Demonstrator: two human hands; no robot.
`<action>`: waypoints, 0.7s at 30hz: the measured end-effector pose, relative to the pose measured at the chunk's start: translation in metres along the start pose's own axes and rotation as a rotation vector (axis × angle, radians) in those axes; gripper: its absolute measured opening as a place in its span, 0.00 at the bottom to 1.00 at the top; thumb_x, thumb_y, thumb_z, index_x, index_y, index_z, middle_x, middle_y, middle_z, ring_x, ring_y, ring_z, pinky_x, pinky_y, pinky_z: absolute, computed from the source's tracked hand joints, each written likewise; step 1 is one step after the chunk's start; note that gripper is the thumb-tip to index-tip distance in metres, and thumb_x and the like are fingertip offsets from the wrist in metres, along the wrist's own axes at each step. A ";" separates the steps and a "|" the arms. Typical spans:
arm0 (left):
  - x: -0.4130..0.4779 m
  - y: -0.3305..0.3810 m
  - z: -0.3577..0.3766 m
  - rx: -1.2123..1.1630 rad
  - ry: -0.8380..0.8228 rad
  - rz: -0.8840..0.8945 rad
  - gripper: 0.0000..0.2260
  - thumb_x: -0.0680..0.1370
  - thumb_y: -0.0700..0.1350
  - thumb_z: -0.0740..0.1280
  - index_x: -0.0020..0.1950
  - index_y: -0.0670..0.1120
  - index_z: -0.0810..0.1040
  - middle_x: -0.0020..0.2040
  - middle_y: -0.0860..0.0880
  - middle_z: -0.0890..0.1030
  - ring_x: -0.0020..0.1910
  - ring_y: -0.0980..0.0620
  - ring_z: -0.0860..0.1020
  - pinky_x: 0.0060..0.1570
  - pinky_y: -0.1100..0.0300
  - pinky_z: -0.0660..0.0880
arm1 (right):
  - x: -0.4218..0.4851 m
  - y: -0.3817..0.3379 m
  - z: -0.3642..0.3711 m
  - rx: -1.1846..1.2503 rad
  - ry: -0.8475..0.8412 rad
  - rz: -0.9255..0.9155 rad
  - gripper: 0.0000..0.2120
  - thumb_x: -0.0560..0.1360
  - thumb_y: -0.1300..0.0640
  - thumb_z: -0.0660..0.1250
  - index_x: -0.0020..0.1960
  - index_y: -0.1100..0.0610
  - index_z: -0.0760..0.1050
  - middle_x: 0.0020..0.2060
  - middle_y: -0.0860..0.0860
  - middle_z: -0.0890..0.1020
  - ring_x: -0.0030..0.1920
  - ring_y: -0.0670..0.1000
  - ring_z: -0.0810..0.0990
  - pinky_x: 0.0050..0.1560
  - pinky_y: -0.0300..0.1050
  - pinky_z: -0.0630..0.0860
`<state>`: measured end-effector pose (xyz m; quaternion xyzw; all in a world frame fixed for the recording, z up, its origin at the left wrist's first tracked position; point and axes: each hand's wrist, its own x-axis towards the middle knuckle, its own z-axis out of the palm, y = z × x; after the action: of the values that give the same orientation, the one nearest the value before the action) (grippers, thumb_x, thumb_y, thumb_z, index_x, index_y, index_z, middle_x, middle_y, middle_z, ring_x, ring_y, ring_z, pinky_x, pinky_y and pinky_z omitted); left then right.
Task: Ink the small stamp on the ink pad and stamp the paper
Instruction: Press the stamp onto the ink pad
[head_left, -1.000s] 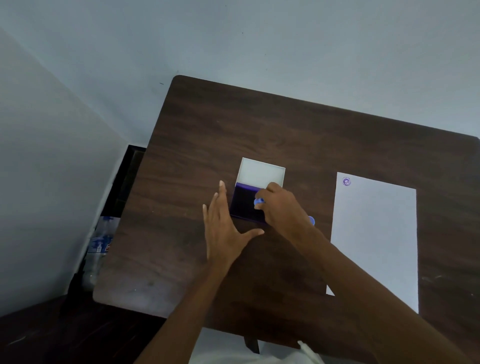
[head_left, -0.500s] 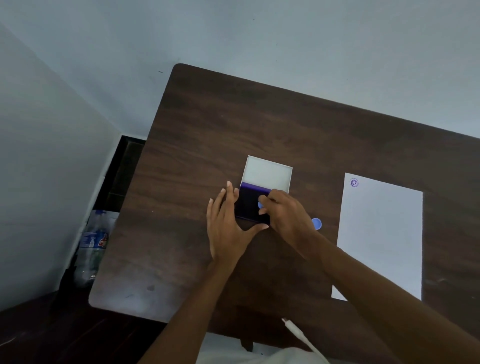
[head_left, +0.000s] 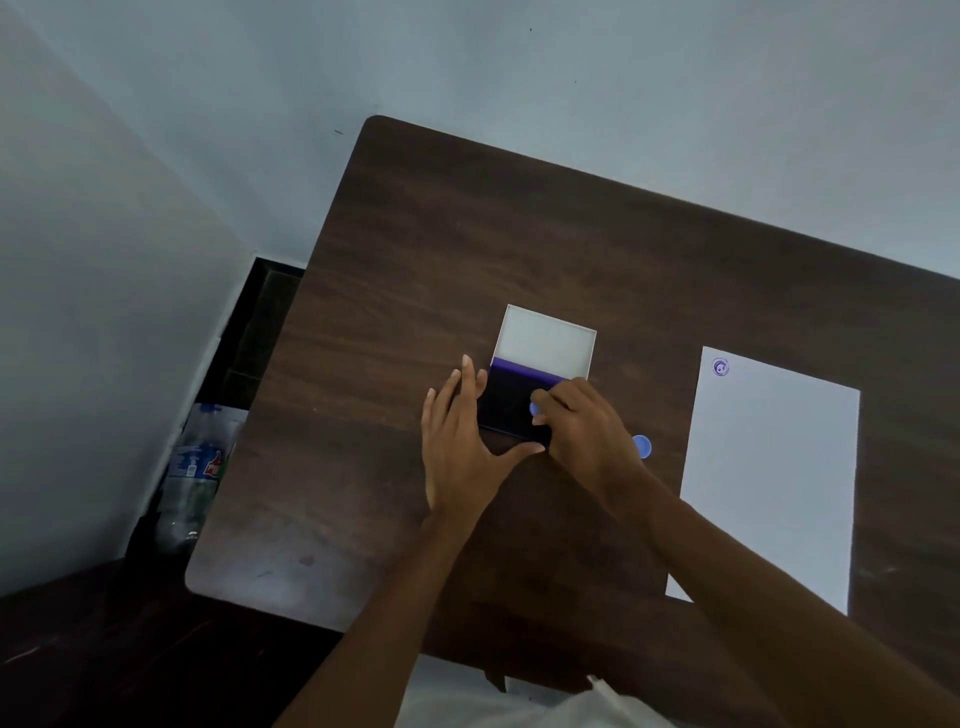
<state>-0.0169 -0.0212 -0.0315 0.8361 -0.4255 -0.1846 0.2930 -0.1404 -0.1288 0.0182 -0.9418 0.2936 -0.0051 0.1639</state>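
Forearms reach in from the near edge of the dark wooden table (head_left: 467, 249), both bare, crossing over a pale garment at the bottom of the view. Left hand (head_left: 460, 441) lies flat on the tabletop, palm down, fingers spread and pointing away, thumb stretched out to the right along the near edge of the ink pad (head_left: 511, 405); its fingers lie against the pad's left side, gripping nothing. Right hand (head_left: 582, 431) is bent over the pad's right half, its fingertips pinched together on the small stamp (head_left: 535, 409), of which only a sliver of blue shows at the thumb and forefinger. The stamp sits down on the dark inked surface, near the pad's right side. Just to the right of that hand, a small round blue cap (head_left: 642, 447) lies on the bare wood, between the pad and the paper.

The paper (head_left: 769, 483), a white sheet, lies toward the table's right side, its long edges running from the near edge away. One round purple stamped mark (head_left: 720, 367) sits in its far left corner; the rest of the sheet is blank.

Beyond the dark pad, its white lid (head_left: 545, 340) is folded open and lies flat on the wood, hinged along a purple strip.

Off the table's left edge, down on the floor by the wall, stands a clear plastic bottle (head_left: 195, 467) with a blue label.
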 end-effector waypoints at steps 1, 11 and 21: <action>0.000 -0.001 0.001 -0.005 0.003 0.000 0.49 0.65 0.76 0.64 0.77 0.47 0.62 0.77 0.59 0.51 0.76 0.61 0.52 0.77 0.54 0.48 | 0.000 0.000 0.001 0.002 0.008 -0.004 0.20 0.65 0.63 0.78 0.55 0.64 0.78 0.48 0.60 0.82 0.48 0.59 0.80 0.45 0.53 0.81; 0.000 0.002 -0.002 -0.021 -0.007 -0.005 0.49 0.64 0.73 0.68 0.77 0.47 0.63 0.79 0.52 0.57 0.77 0.56 0.56 0.77 0.53 0.50 | 0.006 -0.007 -0.012 0.118 -0.010 0.159 0.14 0.70 0.65 0.72 0.56 0.63 0.78 0.52 0.60 0.80 0.51 0.58 0.79 0.52 0.51 0.77; -0.001 0.003 -0.002 0.010 0.006 -0.007 0.49 0.65 0.74 0.65 0.77 0.46 0.61 0.79 0.54 0.56 0.76 0.61 0.51 0.77 0.56 0.47 | -0.008 0.006 -0.012 0.103 0.065 0.172 0.09 0.72 0.65 0.71 0.52 0.63 0.77 0.47 0.59 0.79 0.46 0.56 0.78 0.44 0.52 0.80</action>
<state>-0.0186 -0.0209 -0.0281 0.8395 -0.4227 -0.1810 0.2896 -0.1519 -0.1323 0.0288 -0.9028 0.3778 -0.0366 0.2023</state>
